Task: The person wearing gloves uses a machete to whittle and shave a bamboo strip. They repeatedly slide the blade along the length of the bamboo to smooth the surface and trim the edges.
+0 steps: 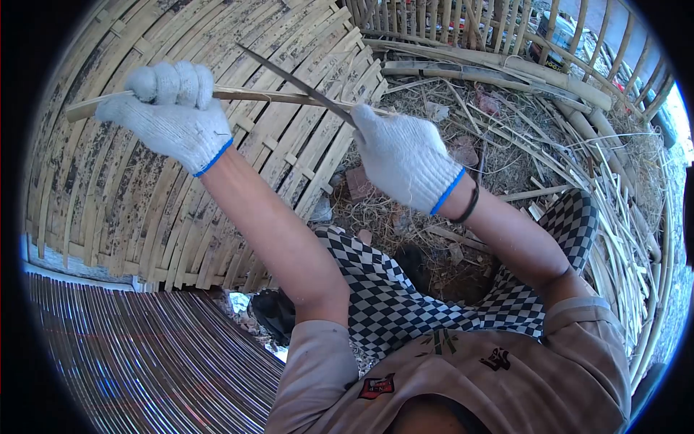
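Observation:
My left hand (177, 98), in a white knitted glove with a blue cuff, is closed around a bamboo strip (264, 95). One end of the strip juts out to the left past the fist, and the rest runs right toward my other hand. My right hand (397, 148), gloved the same way, grips a long knife (293, 83); its handle is hidden in the fist. The dark blade points up and left, crossing over the bamboo strip just left of my right hand.
A woven bamboo panel (289, 137) spreads behind my left hand. Bamboo poles (499, 69) lie by a slatted fence (463, 22) at the back. Thin split strips (625, 267) are heaped at the right. Shavings and brick pieces (359, 183) litter the ground; a ribbed dark surface (159, 347) is lower left.

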